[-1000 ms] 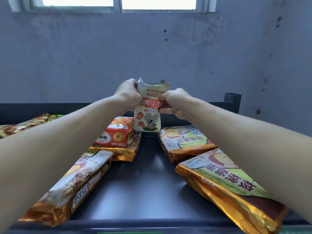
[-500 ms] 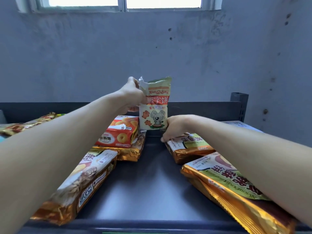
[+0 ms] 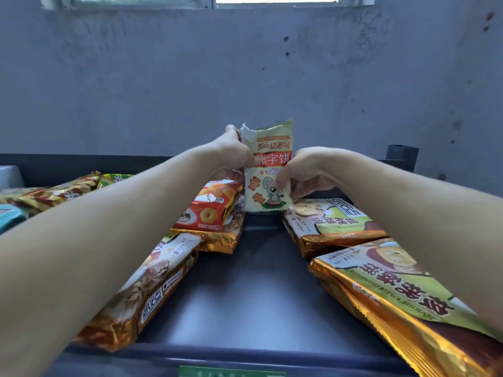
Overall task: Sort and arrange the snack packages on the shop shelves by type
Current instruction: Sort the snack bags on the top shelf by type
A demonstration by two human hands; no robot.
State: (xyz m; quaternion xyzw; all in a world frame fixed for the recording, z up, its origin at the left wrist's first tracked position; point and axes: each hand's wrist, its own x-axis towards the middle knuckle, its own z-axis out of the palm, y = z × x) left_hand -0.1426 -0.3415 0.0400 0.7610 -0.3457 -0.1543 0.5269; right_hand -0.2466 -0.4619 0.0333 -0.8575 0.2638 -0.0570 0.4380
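A small pale snack bag (image 3: 269, 170) with a cartoon mouse and the words XiongZiBing stands upright at the back middle of the dark shelf (image 3: 245, 300). My left hand (image 3: 231, 153) grips its upper left edge. My right hand (image 3: 302, 172) pinches its right side at mid height, thumb on the front. Its bottom edge is at the shelf surface, between the flat packs on either side.
A red ring-biscuit pack (image 3: 209, 208) lies on a gold pack left of the bag, with a brown walnut-biscuit pack (image 3: 152, 289) nearer me. Two gold-and-green packs (image 3: 334, 221) (image 3: 402, 300) lie on the right. More packs (image 3: 62, 189) sit far left. A grey wall rises behind.
My right hand went down to the shelf beside the bag, then came back up onto the bag's right side. The bag now sits lower, at the shelf.
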